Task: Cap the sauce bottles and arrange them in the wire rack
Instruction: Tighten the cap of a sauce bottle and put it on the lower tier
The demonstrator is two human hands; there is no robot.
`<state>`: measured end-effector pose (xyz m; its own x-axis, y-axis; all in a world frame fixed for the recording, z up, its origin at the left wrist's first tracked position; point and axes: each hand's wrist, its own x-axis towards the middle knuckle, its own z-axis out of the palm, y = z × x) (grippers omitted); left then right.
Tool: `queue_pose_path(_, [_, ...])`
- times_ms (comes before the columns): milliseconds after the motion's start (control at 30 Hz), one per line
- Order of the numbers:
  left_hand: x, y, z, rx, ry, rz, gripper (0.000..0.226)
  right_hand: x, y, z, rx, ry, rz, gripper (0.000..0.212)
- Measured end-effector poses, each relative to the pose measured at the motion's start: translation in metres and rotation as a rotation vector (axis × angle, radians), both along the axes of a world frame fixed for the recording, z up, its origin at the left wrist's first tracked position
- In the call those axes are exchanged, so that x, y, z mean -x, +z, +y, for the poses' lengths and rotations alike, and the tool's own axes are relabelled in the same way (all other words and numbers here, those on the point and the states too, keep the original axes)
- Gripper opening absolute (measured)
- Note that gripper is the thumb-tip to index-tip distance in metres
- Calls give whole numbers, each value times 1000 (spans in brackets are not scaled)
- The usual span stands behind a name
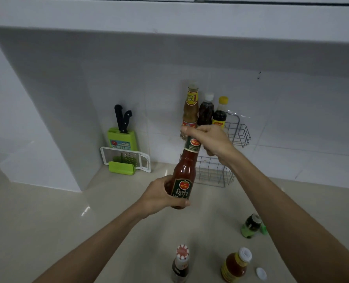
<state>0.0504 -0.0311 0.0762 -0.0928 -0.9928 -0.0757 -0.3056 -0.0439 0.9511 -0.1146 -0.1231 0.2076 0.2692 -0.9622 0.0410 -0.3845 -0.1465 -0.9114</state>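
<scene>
We're gripping the ketchup base with the left hand, right hand clenching its top; rack just behind, long axis near upright.

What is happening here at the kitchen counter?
A person holds a red sauce bottle up over the counter: the left hand grips its base, and the right hand closes over its top. Three bottles already stand in the upper wire rack. Three more bottles wait on the counter, and a loose white cap lies beside one.
</scene>
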Motion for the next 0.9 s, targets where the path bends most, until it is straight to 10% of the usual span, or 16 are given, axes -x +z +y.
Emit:
queue_pose_path(367, [0, -50, -38, -99, -22, -106, 77, 20, -115, 17, -166, 105, -54, 50])
queue_pose_path(900, [-21, -96, -172, -392, -7, -183, 94, -15, -203, -94, 306, -143, 66, 42])
